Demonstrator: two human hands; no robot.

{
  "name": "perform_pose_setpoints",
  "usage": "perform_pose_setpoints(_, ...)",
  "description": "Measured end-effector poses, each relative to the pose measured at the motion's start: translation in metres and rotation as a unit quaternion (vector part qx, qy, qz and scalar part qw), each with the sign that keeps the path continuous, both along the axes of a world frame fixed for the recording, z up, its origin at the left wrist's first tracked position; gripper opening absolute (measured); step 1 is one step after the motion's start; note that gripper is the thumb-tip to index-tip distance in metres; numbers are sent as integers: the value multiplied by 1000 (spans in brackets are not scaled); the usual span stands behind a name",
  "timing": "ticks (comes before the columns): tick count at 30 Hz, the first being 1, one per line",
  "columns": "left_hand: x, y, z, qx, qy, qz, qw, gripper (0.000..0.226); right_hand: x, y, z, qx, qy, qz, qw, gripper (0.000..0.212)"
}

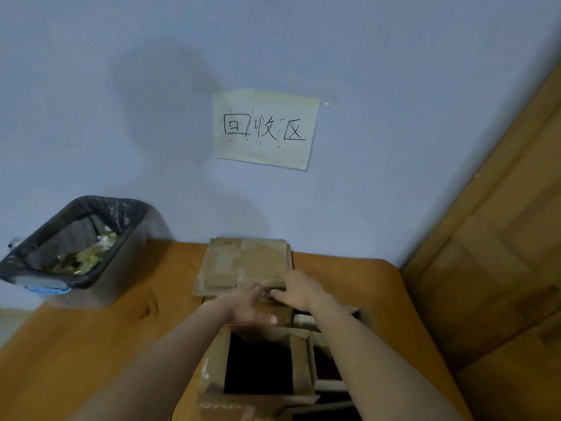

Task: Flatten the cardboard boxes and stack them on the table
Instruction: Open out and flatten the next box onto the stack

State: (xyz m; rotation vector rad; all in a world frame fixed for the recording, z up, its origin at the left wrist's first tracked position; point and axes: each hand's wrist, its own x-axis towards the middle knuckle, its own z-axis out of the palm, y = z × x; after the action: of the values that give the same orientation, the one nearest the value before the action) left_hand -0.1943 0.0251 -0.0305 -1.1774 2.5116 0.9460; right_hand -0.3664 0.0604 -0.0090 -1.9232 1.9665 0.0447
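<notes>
Left hand (247, 305) sits at the near edge of the flat stack (244, 265), fingers reaching forward, thumb out toward the camera. Blurred, so I cannot tell if the fingers pinch the edge or just lie against it. Right hand (296, 288) is palm-down on the stack's near right corner, fingers straight and spread, pressing or steadying, gripping nothing. The fingertips of both hands nearly meet at the stack's front edge. My guess is that both hands are squaring or pressing down the top flattened piece so it lies flush.

The stack holds several flattened cardboard pieces, taped and overlapping, at the far side of the table (91, 344), close to the wall (121, 86). That placement likely keeps it out of the way of the work area nearer the person.

Under the forearms, nearer the camera, is an open box (258, 363), upright, its dark inside showing, not yet flattened. Just to its right are more open boxes (328, 360), partly hidden by the right arm; the count is unclear. So the task looks partly done, with some pieces stacked and some left.

A bin (69, 247) with a black liner and some rubbish inside stands left of the table. A paper sign (265, 129) with handwritten characters is taped to the wall above the stack. A wooden panel (485, 238) stands on the right.
</notes>
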Motion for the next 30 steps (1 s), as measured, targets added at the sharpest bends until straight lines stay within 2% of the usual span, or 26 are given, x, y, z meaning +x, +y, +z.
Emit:
perform_pose_setpoints(4,15,28,-1,5,-85,-111,990,120,17,45,-11,70,-18,20,997,83)
perform_pose_setpoints(8,24,54,-4,-37,-146,-154,976,132,27,82,-23,126,-19,18,992,104)
perform_pose_setpoints(13,34,80,-10,-123,-167,-171,963,142,39,108,-26,120,26,40,992,121)
perform_pose_setpoints(16,37,94,-13,-169,-159,-168,958,137,49,116,-26,124,62,47,989,130)
perform_pose_setpoints(22,59,103,-16,-223,-108,-140,959,129,68,127,-24,82,105,67,989,133)
perform_pose_setpoints(30,117,111,6,-299,-103,-106,943,131,124,134,-7,17,119,90,989,130)
